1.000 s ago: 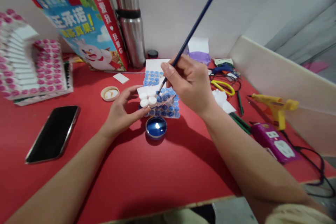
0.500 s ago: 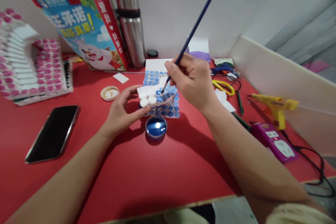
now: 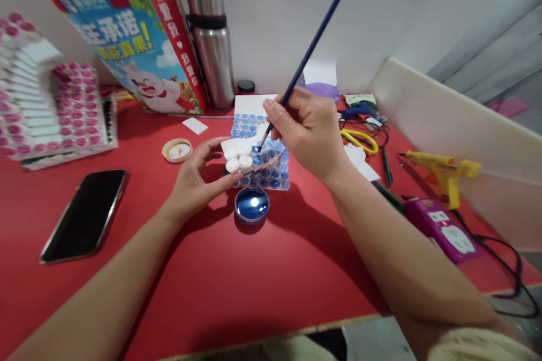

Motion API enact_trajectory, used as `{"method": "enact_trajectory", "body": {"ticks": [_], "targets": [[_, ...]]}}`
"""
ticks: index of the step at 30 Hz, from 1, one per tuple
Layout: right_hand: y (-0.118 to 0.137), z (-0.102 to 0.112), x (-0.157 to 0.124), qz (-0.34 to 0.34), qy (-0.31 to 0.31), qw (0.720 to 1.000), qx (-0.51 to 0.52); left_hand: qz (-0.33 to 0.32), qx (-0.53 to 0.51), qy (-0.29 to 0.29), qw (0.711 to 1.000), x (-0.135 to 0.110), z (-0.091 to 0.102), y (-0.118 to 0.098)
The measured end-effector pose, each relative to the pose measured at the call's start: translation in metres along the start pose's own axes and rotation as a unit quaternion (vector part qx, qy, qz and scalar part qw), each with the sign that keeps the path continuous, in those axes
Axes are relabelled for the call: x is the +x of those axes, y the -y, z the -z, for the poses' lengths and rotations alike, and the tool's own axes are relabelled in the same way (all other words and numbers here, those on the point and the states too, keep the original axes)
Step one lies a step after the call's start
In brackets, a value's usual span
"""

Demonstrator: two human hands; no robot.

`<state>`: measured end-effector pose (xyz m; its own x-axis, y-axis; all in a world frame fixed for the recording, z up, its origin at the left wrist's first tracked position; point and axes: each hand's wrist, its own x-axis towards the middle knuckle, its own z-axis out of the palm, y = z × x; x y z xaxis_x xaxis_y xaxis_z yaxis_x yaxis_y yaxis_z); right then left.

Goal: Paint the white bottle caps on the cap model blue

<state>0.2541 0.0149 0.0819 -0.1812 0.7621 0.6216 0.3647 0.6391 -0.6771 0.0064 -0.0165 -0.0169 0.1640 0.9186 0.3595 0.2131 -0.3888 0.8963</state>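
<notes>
My right hand (image 3: 311,132) is closed around a long dark blue paintbrush (image 3: 315,39), whose tip rests on a small white card of round caps (image 3: 249,159). Some caps on that card are painted blue and a few at its left end are still white. My left hand (image 3: 195,180) grips the card's left end and holds it tilted above a larger sheet of blue-painted caps (image 3: 271,172) lying on the red table (image 3: 237,276). A small round dish of blue paint (image 3: 252,204) sits just in front of the card.
A black phone (image 3: 87,214) lies at the left, with stacked sheets of pink caps (image 3: 51,107) behind it. A steel flask (image 3: 212,45) and a printed bag (image 3: 127,34) stand at the back. Yellow scissors (image 3: 359,138), a yellow glue gun (image 3: 444,172) and a purple box (image 3: 440,228) lie at the right.
The brush tip shifted slightly right along the card and then came back a little to the left. My left hand and the card stayed put.
</notes>
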Motion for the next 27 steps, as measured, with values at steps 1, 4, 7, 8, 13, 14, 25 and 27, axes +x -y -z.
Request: {"method": "enact_trajectory", "body": {"ticks": [1, 4, 7, 8, 13, 14, 25, 27], "targets": [[-0.0002, 0.0001, 0.0000, 0.002, 0.001, 1.000, 0.000, -0.001, 0.000, 0.000, 1.000, 0.0000, -0.0001, -0.0001], [-0.0014, 0.0012, 0.0005, 0.000, -0.001, 1.000, -0.007, -0.002, 0.000, -0.001, 1.000, 0.0002, 0.0000, -0.0003], [-0.0024, 0.0025, 0.0012, 0.000, 0.004, 1.000, -0.011, -0.002, -0.003, 0.000, 1.000, 0.0005, 0.0002, 0.0001], [-0.0024, 0.0026, 0.0014, -0.001, 0.006, 1.000, -0.012, -0.002, -0.003, 0.000, 1.000, 0.0006, 0.0002, 0.0003], [-0.0009, 0.0000, 0.0003, -0.016, -0.022, 1.000, 0.002, -0.002, 0.000, -0.001, 1.000, 0.0006, 0.0002, 0.0005], [-0.0008, -0.0009, 0.0000, -0.018, -0.024, 0.999, 0.010, -0.002, 0.000, -0.001, 1.000, 0.0005, 0.0001, 0.0004], [-0.0039, -0.0036, -0.0013, -0.021, -0.008, 1.000, 0.014, -0.002, 0.003, -0.004, 1.000, -0.0003, -0.0005, 0.0002], [-0.0024, -0.0042, -0.0017, -0.017, -0.005, 1.000, 0.018, -0.001, 0.002, -0.003, 1.000, -0.0005, -0.0003, 0.0000]]}}
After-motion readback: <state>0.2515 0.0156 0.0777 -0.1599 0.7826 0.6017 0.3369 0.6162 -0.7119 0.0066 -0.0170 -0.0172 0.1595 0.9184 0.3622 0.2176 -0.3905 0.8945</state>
